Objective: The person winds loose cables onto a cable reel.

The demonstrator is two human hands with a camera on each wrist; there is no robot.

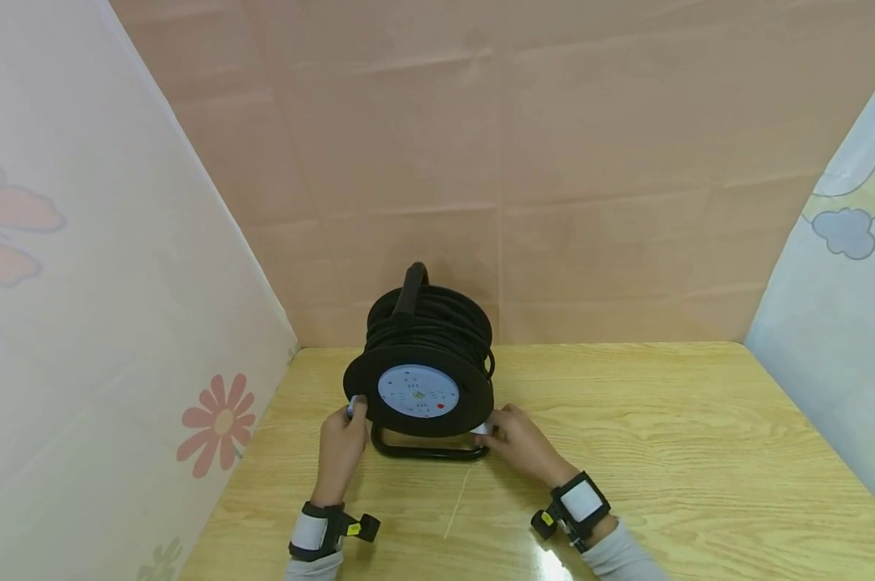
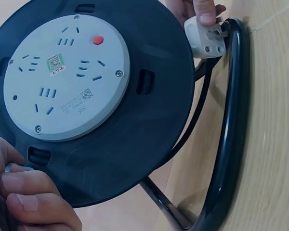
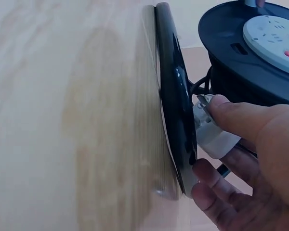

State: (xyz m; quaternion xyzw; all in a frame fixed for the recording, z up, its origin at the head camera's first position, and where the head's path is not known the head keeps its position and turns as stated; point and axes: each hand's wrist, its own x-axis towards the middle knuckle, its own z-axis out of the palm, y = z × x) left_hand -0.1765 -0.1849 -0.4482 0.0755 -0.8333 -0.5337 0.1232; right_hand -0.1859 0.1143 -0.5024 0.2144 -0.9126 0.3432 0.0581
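A black cable reel [image 1: 419, 428] stands on the table, with black cable [image 1: 437, 323] wound on its drum. Its round white socket panel [image 2: 67, 77] carries several outlets and a red button [image 2: 98, 40]. My left hand [image 1: 343, 444] curls its fingers round a small pale knob [image 1: 352, 406] at the disc's left edge; the fingers mostly cover it. At the lower right of the reel, my right hand [image 1: 521, 444] pinches a white plug [image 2: 202, 38] between thumb and fingers. The plug sits beside the black tube stand [image 3: 176, 96], its cord running down behind the disc.
The wood-grain table [image 1: 663, 452] extends to the right of the reel. Behind it rises a brown paper backdrop [image 1: 590, 202]. A white sheet with a pink flower [image 1: 223, 421] bounds the left side, and another with a cloud [image 1: 847, 232] the right. The reel's carrying handle [image 1: 411, 290] points up.
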